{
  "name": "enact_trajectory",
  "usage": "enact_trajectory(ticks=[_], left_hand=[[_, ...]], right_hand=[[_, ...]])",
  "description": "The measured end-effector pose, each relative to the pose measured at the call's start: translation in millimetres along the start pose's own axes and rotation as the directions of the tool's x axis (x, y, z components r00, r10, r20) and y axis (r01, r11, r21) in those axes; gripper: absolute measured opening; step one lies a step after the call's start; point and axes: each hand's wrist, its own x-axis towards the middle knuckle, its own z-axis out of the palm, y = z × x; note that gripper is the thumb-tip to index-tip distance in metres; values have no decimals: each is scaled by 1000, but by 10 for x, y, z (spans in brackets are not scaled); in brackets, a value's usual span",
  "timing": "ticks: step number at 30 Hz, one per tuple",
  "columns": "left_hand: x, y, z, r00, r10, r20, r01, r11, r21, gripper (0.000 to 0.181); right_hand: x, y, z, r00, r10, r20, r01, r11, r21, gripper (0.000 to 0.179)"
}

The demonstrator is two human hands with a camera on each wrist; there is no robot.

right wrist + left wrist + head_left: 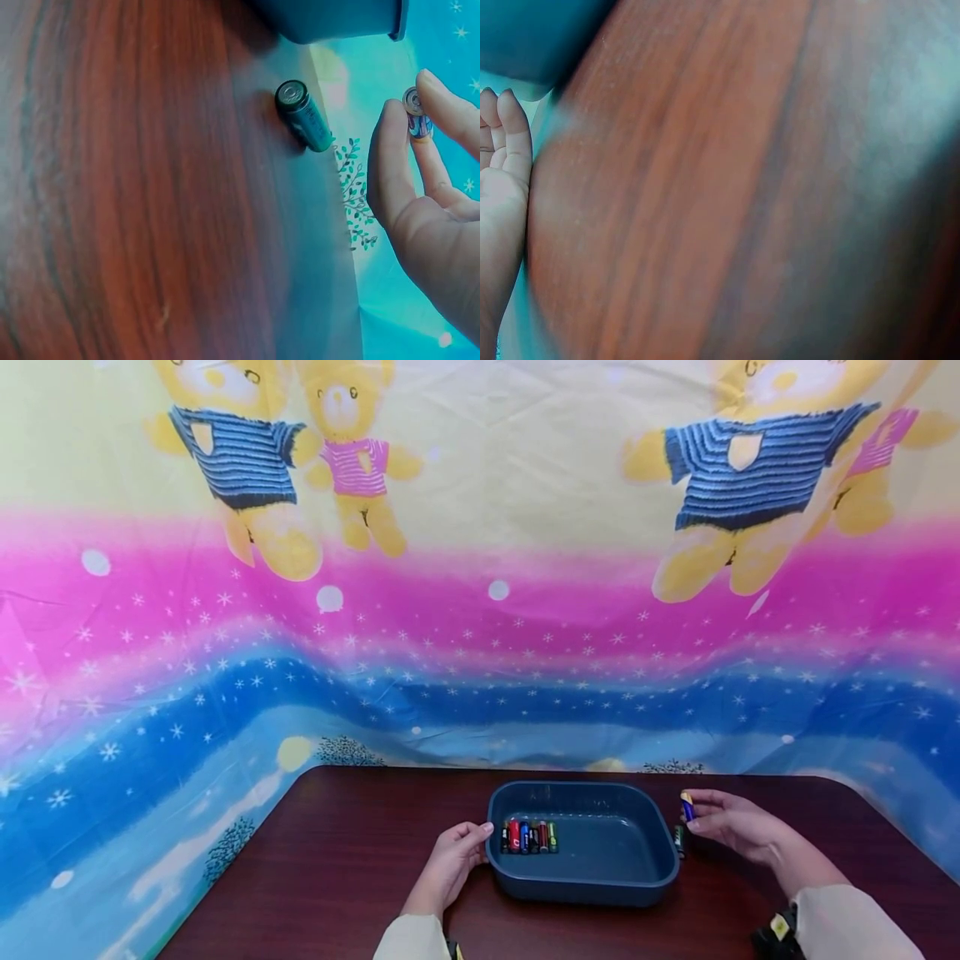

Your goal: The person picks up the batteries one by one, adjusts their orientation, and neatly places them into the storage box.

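A dark grey rectangular basin (585,892) stands on the table. My left hand (452,860) holds its left rim, thumb on top and fingers against the outer wall; in the left wrist view only part of this hand (502,172) shows. Inside the basin, several batteries (525,837) of mixed colours lie side by side in a row near the left wall. To the right of the basin, my right hand (738,828) pinches a purple and gold battery (687,807) between thumb and fingers, above the table. Below it a green and black battery (304,116) is on the tabletop, close to the basin's right wall.
The dark reddish-brown wooden table (337,860) has rounded far corners. Behind it hangs a cloth (487,635) printed with bears and snowflakes, right along the far edge.
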Motion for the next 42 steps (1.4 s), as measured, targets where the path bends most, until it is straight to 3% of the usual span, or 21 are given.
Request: enact_trajectory(ticks=[11,21,26,42], left_hand=[[0,2,1,1000,-2,-3,2,1000,-4,20],[2,10,-7,1000,-8,-7,8,1000,-3,21],[-1,7,-6,1000,-9,-4,9,1000,-9,20],[-21,19,-5,1000,-17,-3,17,1000,1,21]], right_hand=[[-6,-110,76,997,-73,-14,73,997,34,46],[68,-215,185,995,-72,-64,64,990,-124,70],[99,-257,248,995,-76,-64,64,983,-170,73],[142,-393,364,997,-65,-34,58,982,-181,76]])
